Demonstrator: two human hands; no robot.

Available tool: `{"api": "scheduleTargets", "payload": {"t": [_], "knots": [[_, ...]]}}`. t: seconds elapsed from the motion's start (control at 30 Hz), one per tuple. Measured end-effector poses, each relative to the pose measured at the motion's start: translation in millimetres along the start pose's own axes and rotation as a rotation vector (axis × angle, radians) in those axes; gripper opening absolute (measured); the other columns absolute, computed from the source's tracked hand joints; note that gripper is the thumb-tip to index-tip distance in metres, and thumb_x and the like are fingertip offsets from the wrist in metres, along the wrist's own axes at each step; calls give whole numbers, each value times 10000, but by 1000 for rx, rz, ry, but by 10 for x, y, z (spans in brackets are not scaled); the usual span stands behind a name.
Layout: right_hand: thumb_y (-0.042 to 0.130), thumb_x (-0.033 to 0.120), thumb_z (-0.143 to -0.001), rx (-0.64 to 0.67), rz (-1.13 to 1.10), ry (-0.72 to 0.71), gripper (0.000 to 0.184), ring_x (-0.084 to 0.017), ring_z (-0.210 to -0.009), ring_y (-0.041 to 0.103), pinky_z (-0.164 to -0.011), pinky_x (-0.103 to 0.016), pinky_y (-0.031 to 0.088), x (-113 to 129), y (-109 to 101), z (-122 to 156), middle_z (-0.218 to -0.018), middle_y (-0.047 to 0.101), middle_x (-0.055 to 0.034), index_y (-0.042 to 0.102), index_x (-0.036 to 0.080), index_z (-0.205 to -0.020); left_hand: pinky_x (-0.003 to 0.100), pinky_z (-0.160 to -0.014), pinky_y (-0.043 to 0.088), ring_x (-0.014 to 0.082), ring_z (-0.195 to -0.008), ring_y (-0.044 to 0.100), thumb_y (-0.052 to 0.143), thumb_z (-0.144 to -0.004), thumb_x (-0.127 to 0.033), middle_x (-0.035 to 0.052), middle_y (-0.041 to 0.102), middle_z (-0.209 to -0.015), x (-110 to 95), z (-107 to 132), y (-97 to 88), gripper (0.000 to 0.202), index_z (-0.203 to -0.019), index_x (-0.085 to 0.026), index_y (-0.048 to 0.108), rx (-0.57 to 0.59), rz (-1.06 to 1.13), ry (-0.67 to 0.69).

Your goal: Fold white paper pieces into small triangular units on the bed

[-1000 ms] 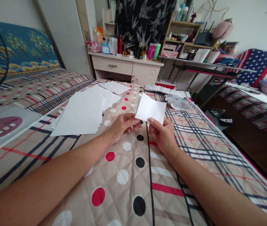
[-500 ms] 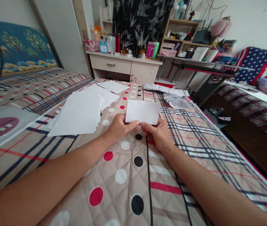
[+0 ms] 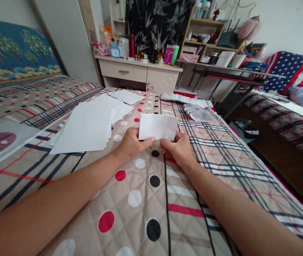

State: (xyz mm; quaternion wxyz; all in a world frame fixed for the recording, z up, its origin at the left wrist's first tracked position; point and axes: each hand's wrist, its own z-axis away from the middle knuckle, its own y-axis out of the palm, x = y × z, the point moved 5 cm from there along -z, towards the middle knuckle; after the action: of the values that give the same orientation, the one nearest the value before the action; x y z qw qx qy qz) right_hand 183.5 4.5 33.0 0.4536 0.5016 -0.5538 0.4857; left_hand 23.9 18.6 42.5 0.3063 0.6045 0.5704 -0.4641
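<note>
Between my two hands a small white rectangle of paper (image 3: pixel 158 126) is held up above the bed, its blank face toward me. My left hand (image 3: pixel 134 142) grips its lower left corner, thumb lying along the bottom edge. At the lower right corner my right hand (image 3: pixel 179 146) pinches it, thumb in front and fingers behind. Whether the paper is folded or a single layer I cannot tell. To the left of my hands lies a loose stack of larger white sheets (image 3: pixel 83 126), fanned out on the bedspread.
A row of folded white papers (image 3: pixel 186 99) lies toward the far right of the patterned bedspread (image 3: pixel 130 227), with a smaller fanned pile (image 3: pixel 198 113) in front of it. At far left is a plastic bag (image 3: pixel 4 138). A cream dresser (image 3: pixel 124 71) stands beyond the bed.
My thumbs have moved slightly apart along the paper's lower edge. The paper stays held in both hands, and the whole view has shifted a little.
</note>
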Motion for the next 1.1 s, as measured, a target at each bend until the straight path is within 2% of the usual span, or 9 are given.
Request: {"api": "scheduleTargets", "payload": {"t": [0.23, 0.53, 0.67, 0.73, 0.8, 0.83, 0.9, 1.0, 1.1], "knots": [[633, 271, -574, 29, -27, -16, 181, -90, -407, 483, -403, -162, 358, -57, -69, -73, -540, 580, -50, 578, 99, -584, 161, -428, 369, 90, -442, 486, 696, -648, -314, 24, 588, -510, -1, -13, -29, 245, -535, -115, 608, -18, -13, -2], [659, 241, -567, -50, -86, -27, 172, -93, -401, 475, -400, -170, 355, -130, -232, -160, -541, 569, -34, 566, 112, -633, 182, -465, 406, 132, -494, 562, 700, -672, -373, 76, 644, -578, 125, -27, -101, 302, -558, -102, 626, -58, -46, -33], [665, 282, -635, -45, -158, -33, 200, -77, -440, 467, -430, -169, 382, -146, -296, -172, -582, 553, -7, 548, 126, -680, 186, -465, 416, 121, -481, 543, 720, -637, -361, 55, 637, -575, 127, -42, -167, 271, -595, -107, 639, -121, 6, -73], [712, 352, -689, 22, -192, -27, 280, -76, -508, 504, -482, -173, 425, -144, -279, -164, -696, 602, -13, 579, 131, -797, 183, -455, 400, 108, -468, 516, 728, -620, -355, 42, 616, -555, 127, -49, -209, 264, -593, -110, 632, -161, 21, -81], [773, 438, -719, 157, -207, -23, 418, -83, -574, 546, -538, -181, 461, -131, -190, -136, -810, 641, -27, 612, 140, -963, 181, -445, 374, 99, -464, 492, 728, -628, -356, 35, 598, -541, 126, -55, -216, 269, -585, -112, 623, -144, 17, -77], [786, 465, -732, 212, -197, -29, 448, -80, -581, 547, -546, -175, 454, -121, -139, -116, -815, 644, -32, 617, 133, -981, 182, -443, 365, 96, -463, 482, 726, -638, -359, 33, 591, -538, 129, -56, -206, 275, -583, -112, 618, -117, 15, -78], [793, 482, -748, 265, -176, -34, 433, -69, -555, 522, -526, -161, 418, -110, -47, -77, -739, 622, -36, 624, 103, -871, 184, -442, 356, 91, -457, 464, 725, -657, -366, 28, 583, -535, 135, -49, -174, 288, -585, -112, 610, -64, 18, -83], [793, 455, -763, 207, -174, -32, 408, -63, -528, 497, -508, -158, 393, -97, 18, -36, -670, 596, -34, 616, 87, -739, 184, -472, 390, 91, -481, 472, 741, -677, -367, 24, 596, -568, 131, -29, -124, 293, -619, -114, 605, -40, 64, -69], [773, 414, -790, 138, -203, -78, 362, -64, -539, 505, -529, -161, 406, -44, 44, 1, -677, 604, -34, 624, 90, -723, 199, -596, 499, 130, -623, 590, 771, -685, -344, 51, 675, -716, 117, -10, -57, 264, -732, -110, 656, -27, 134, -29]]}}
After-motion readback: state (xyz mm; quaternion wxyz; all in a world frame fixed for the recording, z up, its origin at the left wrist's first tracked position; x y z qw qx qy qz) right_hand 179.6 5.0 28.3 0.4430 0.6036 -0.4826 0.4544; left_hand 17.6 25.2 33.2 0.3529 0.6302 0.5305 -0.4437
